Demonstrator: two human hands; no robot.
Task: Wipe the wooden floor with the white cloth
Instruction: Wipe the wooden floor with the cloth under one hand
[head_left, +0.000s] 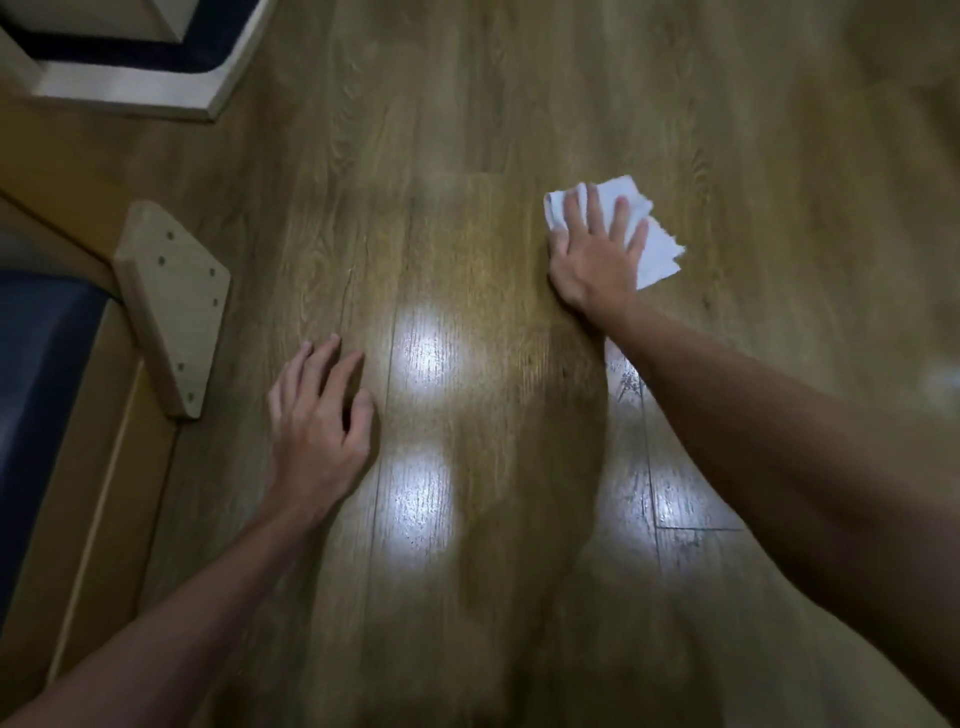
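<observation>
Wiping looks underway: right hand (597, 254), fingers spread, presses the cloth (654, 249) flat on the floor (467, 104); left hand (317, 415), fingers loosely spread, braces.

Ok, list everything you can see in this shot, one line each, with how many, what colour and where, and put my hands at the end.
wooden floor: one, brown planks with bright glare patches, filling most of the view.
white cloth: one, white, flat on the floor at upper right, pinned under the right hand.
wooden bracket: one, light beige with small round marks on its face, at the left edge of the floor.
dark blue panel: one, dark blue, far left beside the bracket; what it belongs to is unclear.
pale-framed furniture: one, cream frame with a dark inset, top left corner.
left hand: one, bare, fingers on the floor, holding nothing.
right hand: one, bare, spread flat on the cloth.
</observation>
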